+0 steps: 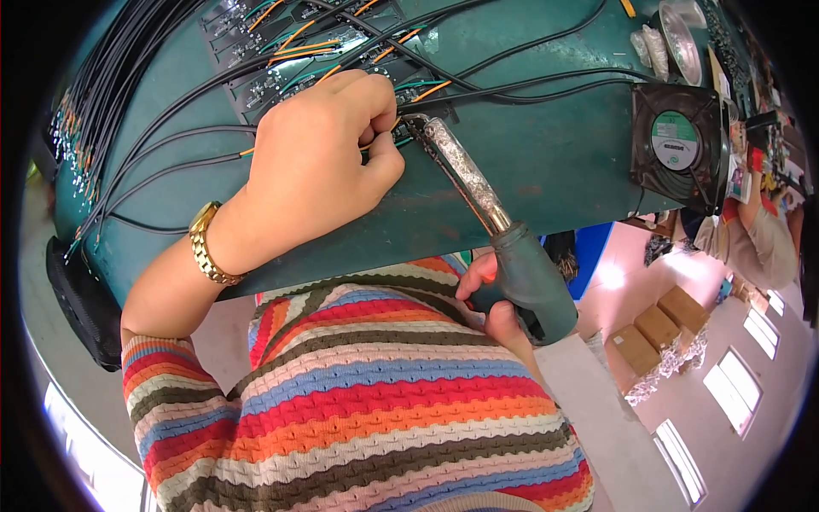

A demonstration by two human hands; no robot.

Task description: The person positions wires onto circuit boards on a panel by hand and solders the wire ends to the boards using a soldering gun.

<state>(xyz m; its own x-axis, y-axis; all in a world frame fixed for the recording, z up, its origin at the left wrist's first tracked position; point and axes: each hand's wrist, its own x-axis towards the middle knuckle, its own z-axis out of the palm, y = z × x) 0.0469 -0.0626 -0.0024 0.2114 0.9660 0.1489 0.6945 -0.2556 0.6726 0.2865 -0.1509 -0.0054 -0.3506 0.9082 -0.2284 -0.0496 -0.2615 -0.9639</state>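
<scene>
My left hand [320, 145], with a gold watch [205, 247] on its wrist, reaches over the front of a panel of small black circuit boards [256, 90]. Its thumb and forefinger are pinched together on a thin wire, mostly hidden by the fingers. My right hand [499, 311] is wrapped round the dark green handle of a soldering iron [465, 171], below the table's front edge. The iron's bent tip lies at the board edge just right of my left fingertips. Black cables with orange and green wire ends lie across the boards.
A thick bundle of black cables [111, 85] with stripped ends covers the left of the green table [529, 154]. A black fan [678, 145] stands at the right edge, another [81, 299] at the left. A metal dish [678, 43] sits far right. Another person's arm [755, 235] shows beyond.
</scene>
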